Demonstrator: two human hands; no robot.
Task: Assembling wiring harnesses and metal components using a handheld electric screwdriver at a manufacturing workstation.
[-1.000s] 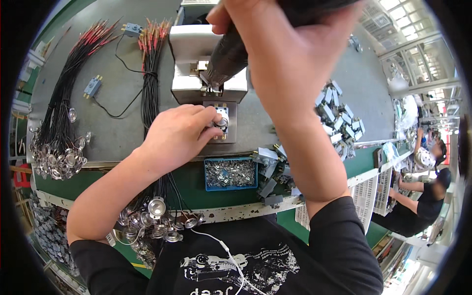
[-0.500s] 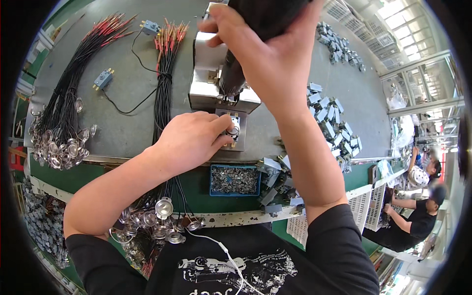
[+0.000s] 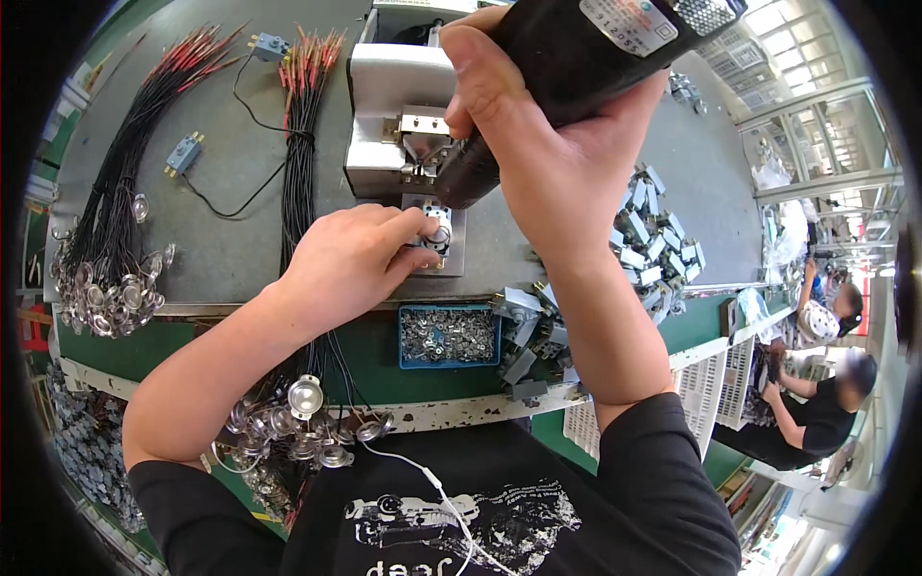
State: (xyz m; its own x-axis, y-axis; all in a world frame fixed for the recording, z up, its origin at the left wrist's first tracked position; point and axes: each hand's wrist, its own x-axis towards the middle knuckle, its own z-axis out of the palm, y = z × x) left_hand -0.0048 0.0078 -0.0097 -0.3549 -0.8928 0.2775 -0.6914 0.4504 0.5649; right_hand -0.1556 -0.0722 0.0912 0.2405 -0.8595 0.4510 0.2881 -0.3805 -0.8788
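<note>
My right hand (image 3: pixel 543 158) is wrapped round a black power screwdriver (image 3: pixel 567 58), held tilted with its nose down. That nose is just right of and above a small metal plate (image 3: pixel 452 261); the bit itself cannot be made out. On the plate lies a small switch-like part with a silver ring (image 3: pixel 440 235) and brass tabs. My left hand (image 3: pixel 351 245) reaches in from the left, with thumb and forefinger closed on this part. Behind the plate stands a metal box-shaped screw feeder (image 3: pixel 379 82), partly covered by the screwdriver and right hand.
A blue tray of small metal pieces (image 3: pixel 449 336) sits at the near edge. Grey switch blocks (image 3: pixel 658 235) lie in piles on the right. Bundles of black wires (image 3: pixel 300 182) with silver caps are on the left. Two people (image 3: pixel 816 413) are at far right.
The screwdriver has drawn away from the feeder's front and tilted, its nose now nearer the plate. My left hand stays on the part. The whole view has shifted slightly.
</note>
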